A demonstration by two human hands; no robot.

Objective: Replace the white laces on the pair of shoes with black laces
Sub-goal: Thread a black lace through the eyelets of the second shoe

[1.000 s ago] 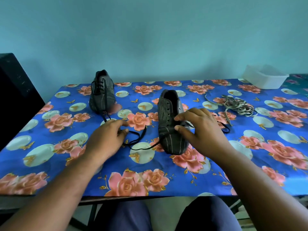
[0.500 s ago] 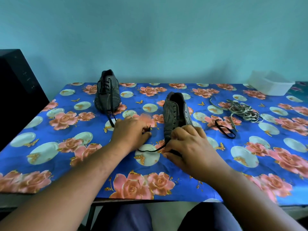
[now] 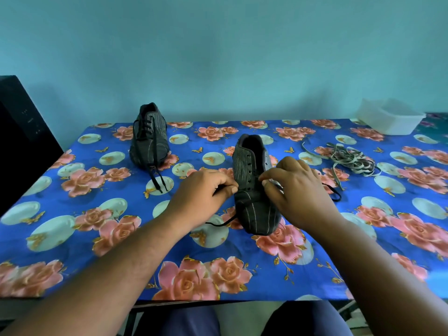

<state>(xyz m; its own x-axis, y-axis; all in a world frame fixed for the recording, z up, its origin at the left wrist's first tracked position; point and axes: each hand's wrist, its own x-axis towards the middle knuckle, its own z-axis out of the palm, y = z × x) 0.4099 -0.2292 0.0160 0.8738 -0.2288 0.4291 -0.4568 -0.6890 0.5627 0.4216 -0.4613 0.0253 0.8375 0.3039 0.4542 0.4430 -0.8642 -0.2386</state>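
Note:
A dark striped shoe (image 3: 252, 204) lies mid-table, toe toward me, its eyelets mostly bare. A black lace (image 3: 219, 223) runs through its lowest eyelets and trails out on both sides. My left hand (image 3: 201, 195) pinches the lace's left end right beside the shoe's left eyelet row. My right hand (image 3: 298, 190) rests over the shoe's right side, fingers curled at the eyelets and pinching the lace there. The second shoe (image 3: 149, 141) stands at the back left, laced in black with loose ends in front. The removed white laces (image 3: 349, 158) lie in a heap at the right.
A floral blue cloth (image 3: 72, 238) covers the table. A white plastic container (image 3: 390, 118) sits at the back right corner. A black box (image 3: 21, 132) stands at the left edge. The wall is close behind the table. My knees show below the front edge.
My left hand has moved right, up to the shoe's left eyelets, with the lace end. My right hand rose from the toe to the right eyelet row.

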